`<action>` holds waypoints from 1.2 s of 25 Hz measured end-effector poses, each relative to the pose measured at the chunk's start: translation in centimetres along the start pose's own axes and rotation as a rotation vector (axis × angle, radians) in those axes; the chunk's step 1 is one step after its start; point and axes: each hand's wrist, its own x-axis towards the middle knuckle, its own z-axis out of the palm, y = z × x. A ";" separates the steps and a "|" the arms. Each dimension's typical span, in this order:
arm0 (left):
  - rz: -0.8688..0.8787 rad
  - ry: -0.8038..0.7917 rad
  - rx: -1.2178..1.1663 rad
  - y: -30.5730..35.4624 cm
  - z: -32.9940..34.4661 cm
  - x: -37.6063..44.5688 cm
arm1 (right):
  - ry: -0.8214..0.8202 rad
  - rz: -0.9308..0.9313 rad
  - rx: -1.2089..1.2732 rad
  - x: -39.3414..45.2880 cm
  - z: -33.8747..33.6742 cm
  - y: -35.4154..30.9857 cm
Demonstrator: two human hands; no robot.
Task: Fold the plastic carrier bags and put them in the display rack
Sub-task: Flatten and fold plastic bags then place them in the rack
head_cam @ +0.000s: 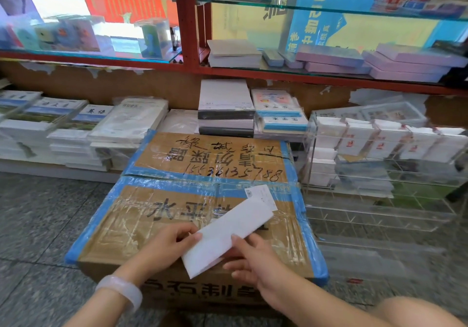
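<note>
On the taped cardboard box (192, 215), the left hand (164, 247) and the right hand (253, 260) both pinch the folded white bag (228, 233). The slippery plastic may spring open if one pinch loosens before the display rack (379, 164).

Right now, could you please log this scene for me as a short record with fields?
work surface: taped cardboard box on the floor
item in hand: white folded bag, a long strip lying on the box
left hand: pinches the strip's near left edge
right hand: fingers at its near right edge
destination: clear rack at right, already holding folded white bags
</note>
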 end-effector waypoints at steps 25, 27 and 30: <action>0.107 0.307 0.588 2.1 1.4 -0.1 | -0.176 -0.769 -1.740 8.4 -2.2 -2.0; 0.280 0.393 0.678 1.5 3.1 -0.2 | -0.171 -0.768 -1.718 8.4 -2.4 -2.0; 0.422 0.258 0.778 -0.6 5.6 -0.2 | -0.173 -0.758 -1.696 8.3 -2.2 -2.1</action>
